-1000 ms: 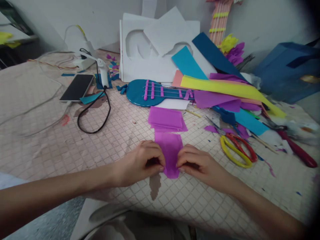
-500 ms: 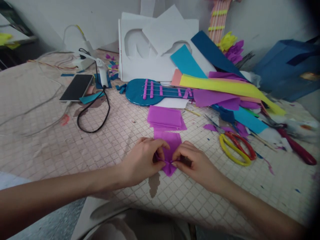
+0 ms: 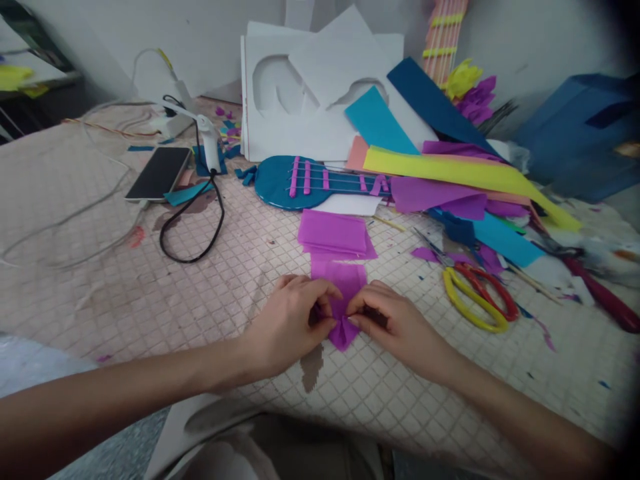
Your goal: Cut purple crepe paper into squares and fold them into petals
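Observation:
A strip of purple crepe paper [image 3: 345, 283] lies on the table in front of me, its near end gathered to a point. My left hand [image 3: 295, 320] pinches the paper's left edge between thumb and fingers. From the other side, my right hand [image 3: 395, 323] pinches the right edge, its fingertips close to the left ones. Just beyond is a folded stack of purple paper [image 3: 333, 233]. Behind that rests a small blue guitar model [image 3: 285, 183] with purple bars and thin strings.
Scissors [image 3: 473, 300] with yellow and red handles lie to the right, near red-handled pliers [image 3: 600, 293]. Coloured paper strips [image 3: 450, 170] pile up behind them. A phone [image 3: 159, 175], a white device [image 3: 209, 143] with a black strap and cables occupy the left. White boards [image 3: 320, 123] lean at the back.
The view has shifted slightly, so the tabletop things appear a little further right. Both hands keep pinching the purple paper, with the fingertips in nearly the same place.

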`<state>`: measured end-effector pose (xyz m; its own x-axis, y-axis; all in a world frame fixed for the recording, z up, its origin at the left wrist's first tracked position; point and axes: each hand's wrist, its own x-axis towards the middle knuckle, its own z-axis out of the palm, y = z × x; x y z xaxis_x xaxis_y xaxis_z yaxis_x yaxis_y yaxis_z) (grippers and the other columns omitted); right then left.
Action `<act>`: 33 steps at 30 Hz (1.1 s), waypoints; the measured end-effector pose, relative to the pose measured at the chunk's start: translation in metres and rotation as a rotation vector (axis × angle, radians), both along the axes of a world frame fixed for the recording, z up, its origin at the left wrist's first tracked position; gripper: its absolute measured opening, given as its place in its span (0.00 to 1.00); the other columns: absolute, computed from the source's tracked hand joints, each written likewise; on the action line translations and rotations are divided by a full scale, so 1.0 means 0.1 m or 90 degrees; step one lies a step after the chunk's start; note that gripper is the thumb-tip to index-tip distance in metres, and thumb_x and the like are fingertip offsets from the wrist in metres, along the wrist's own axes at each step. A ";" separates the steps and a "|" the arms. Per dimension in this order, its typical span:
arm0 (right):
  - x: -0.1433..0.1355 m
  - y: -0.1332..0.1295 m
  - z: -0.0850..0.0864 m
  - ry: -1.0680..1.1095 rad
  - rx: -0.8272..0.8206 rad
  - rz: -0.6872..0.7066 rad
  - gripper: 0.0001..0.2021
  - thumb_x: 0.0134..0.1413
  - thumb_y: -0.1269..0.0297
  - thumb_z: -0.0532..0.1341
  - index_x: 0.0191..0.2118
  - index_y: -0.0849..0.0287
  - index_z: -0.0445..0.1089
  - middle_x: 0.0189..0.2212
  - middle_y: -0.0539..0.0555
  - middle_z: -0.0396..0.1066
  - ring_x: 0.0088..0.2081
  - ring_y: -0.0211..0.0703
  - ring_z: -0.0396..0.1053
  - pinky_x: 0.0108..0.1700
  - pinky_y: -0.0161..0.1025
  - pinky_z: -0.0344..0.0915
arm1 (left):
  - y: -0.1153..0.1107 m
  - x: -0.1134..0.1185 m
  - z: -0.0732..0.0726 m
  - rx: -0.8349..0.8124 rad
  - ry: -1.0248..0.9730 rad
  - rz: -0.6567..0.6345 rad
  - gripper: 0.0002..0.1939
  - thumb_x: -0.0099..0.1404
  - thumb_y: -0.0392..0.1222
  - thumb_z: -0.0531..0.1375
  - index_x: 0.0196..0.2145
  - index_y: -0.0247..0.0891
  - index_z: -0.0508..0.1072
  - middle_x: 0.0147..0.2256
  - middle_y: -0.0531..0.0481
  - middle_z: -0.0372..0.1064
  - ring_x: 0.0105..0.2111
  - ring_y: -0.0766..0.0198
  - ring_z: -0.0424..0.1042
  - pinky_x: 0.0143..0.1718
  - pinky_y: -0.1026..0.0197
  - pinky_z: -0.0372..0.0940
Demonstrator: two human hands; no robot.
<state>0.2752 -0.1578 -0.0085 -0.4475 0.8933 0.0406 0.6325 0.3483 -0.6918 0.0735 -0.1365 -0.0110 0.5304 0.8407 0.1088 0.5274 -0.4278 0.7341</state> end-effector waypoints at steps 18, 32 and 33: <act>-0.06 -0.02 -0.05 0.005 0.058 -0.035 0.07 0.54 0.76 0.58 0.30 0.56 0.64 0.27 0.49 0.65 0.34 0.42 0.62 0.36 0.40 0.59 | -0.08 0.01 -0.09 0.085 0.005 0.021 0.14 0.57 0.30 0.58 0.41 0.39 0.68 0.30 0.53 0.67 0.37 0.60 0.65 0.42 0.53 0.59; -0.07 -0.05 -0.07 0.015 0.073 -0.035 0.08 0.55 0.77 0.58 0.30 0.56 0.63 0.28 0.49 0.65 0.35 0.42 0.62 0.36 0.40 0.59 | -0.10 0.01 -0.08 0.083 0.010 0.007 0.13 0.59 0.30 0.57 0.43 0.39 0.67 0.31 0.53 0.66 0.37 0.60 0.64 0.43 0.53 0.58; -0.07 -0.05 -0.08 0.015 0.078 -0.034 0.08 0.55 0.76 0.58 0.30 0.56 0.63 0.28 0.49 0.65 0.35 0.42 0.61 0.36 0.40 0.59 | -0.10 0.01 -0.08 0.089 0.017 0.003 0.13 0.60 0.30 0.57 0.43 0.39 0.67 0.32 0.53 0.66 0.37 0.60 0.63 0.43 0.53 0.58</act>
<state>0.2683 -0.1631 -0.0164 -0.3967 0.9037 0.1611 0.6362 0.3972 -0.6614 0.0747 -0.1465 -0.0185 0.5310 0.8208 0.2106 0.5478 -0.5221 0.6537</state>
